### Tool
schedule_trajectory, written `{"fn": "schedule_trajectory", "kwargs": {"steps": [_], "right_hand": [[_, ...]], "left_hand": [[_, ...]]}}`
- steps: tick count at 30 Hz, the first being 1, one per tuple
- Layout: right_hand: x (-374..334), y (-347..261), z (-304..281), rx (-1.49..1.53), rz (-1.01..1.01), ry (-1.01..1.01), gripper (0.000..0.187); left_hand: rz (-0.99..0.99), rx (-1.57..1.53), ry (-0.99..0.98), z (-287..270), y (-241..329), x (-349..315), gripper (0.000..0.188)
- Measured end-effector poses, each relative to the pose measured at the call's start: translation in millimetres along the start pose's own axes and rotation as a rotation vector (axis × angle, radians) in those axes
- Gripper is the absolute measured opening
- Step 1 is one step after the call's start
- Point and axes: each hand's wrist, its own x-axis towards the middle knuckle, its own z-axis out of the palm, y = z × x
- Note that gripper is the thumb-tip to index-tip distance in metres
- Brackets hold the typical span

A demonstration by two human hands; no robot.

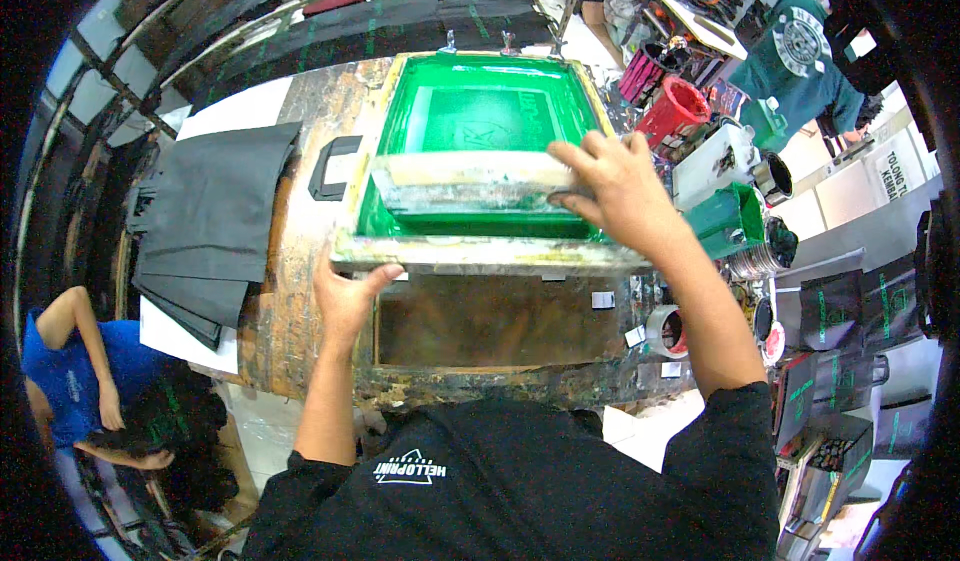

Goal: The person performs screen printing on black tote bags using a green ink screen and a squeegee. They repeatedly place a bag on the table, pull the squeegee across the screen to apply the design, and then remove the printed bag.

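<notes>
Head view: the right hand (618, 186) has its fingers clamped over the end of a long pale wooden squeegee (470, 181), pressing it flat on the green mesh of the wooden-framed printing screen (480, 253), seemingly to drag ink evenly. The left hand (345, 299) grips the frame's near-left corner, fingers curled under and thumb on top, probably steadying it over the paint-stained worktop (300, 291), beside a stack of dark grey fabric pieces (210, 221).

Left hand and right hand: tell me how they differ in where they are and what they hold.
The left hand grips the near edge of the screen frame at its lower left corner; the right hand lies higher, over the green mesh, clasping the right end of the squeegee. The left arm is bare; the right has a black sleeve. Both are on the printing screen.
</notes>
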Motion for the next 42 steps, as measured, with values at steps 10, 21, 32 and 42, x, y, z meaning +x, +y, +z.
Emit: {"fn": "schedule_trajectory", "kwargs": {"steps": [10,21,32,42], "right_hand": [[-5.9,-46.5,69.5,0.089,0.163,-0.063,0.068],[-26.2,-69.6,52.4,0.064,0.169,-0.123,0.057],[32.2,-24.3,111.4,-0.051,0.196,0.092,0.046],[150.9,79.9,182.2,-0.168,0.186,0.157,0.049]], "left_hand": [[0.244,0.634,0.039,-7.6,-76.0,-32.9,0.109],[0.192,0.62,0.029,-7.1,-79.5,-35.1,0.11],[0.091,0.62,-0.03,-13.8,-85.1,-37.3,0.118],[0.191,0.642,-0.04,-15.5,-77.1,-35.7,0.121]]}}
